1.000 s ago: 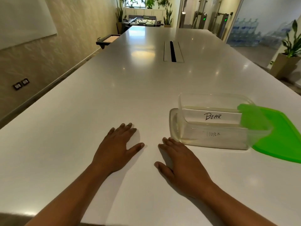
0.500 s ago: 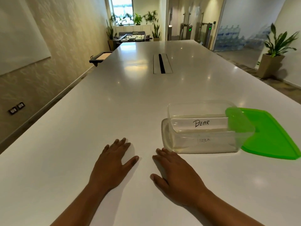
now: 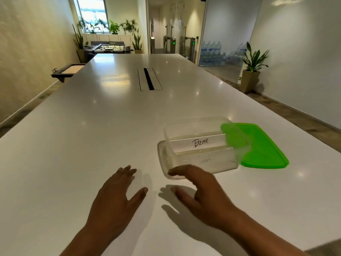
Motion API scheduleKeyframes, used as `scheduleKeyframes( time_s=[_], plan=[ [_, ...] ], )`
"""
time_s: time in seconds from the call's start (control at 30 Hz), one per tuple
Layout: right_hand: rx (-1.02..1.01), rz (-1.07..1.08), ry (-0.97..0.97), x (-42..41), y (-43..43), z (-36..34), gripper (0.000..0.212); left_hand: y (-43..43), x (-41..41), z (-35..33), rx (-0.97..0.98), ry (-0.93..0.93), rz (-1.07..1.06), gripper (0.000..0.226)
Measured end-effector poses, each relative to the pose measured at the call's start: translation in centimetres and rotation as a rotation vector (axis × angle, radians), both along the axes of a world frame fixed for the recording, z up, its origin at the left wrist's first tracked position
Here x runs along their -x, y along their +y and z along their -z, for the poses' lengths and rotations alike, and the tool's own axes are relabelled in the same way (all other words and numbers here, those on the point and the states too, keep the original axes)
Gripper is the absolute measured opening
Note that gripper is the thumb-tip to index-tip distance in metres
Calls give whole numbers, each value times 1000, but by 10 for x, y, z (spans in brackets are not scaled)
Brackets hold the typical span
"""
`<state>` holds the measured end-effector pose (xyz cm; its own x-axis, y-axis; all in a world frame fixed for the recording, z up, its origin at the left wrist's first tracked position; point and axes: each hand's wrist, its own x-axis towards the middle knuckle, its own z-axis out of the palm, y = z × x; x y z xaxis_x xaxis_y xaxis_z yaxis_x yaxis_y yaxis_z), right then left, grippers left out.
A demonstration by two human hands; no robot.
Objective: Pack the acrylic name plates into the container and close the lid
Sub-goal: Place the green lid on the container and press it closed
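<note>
Beside container [image 3: 201, 157], right hand [image 3: 204, 196] spread

table [image 3: 92, 145]: long, white, glossy
container [image 3: 193, 126]: clear, lying on its side, opening faces left
name plates: one reads "DEAR" [image 3: 200, 143], 2nd below, text too faint
lid [image 3: 262, 146]: green, flat on table, touching container's right end
L hand [image 3: 118, 198]: flat, fingers spread, empty
R hand [image 3: 204, 194]: lifted, fingertips at container's near-left rim, blurred

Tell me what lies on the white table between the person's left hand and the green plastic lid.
In the head view, the clear plastic container holding the acrylic name plates sits between the left hand and the green plastic lid; the right hand also reaches across there.
</note>
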<state>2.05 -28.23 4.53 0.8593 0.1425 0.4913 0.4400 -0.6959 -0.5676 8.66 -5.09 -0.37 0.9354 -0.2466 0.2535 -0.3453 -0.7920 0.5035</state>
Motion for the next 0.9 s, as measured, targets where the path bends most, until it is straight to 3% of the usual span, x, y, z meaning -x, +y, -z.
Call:
scheduleKeyframes(
  time_s=[0.07,0.3,0.57,0.73,0.9],
  plan=[
    [-75,15,-110,-1,-15,-19,18,-12,-3,-7,57,-26,14,55],
    [-364,208,-236,-16,-102,-62,20,-50,-29,-7,245,-28,0,39],
    [-218,537,-11,-39,-202,-20,16,-67,-44,19,-35,17,-102,42],
    [44,564,234,-47,-230,18,18,-67,-46,20,-90,3,-109,42],
    [71,500,325,-43,-235,30,17,-69,-45,17,-109,-3,-119,42]
  ],
)
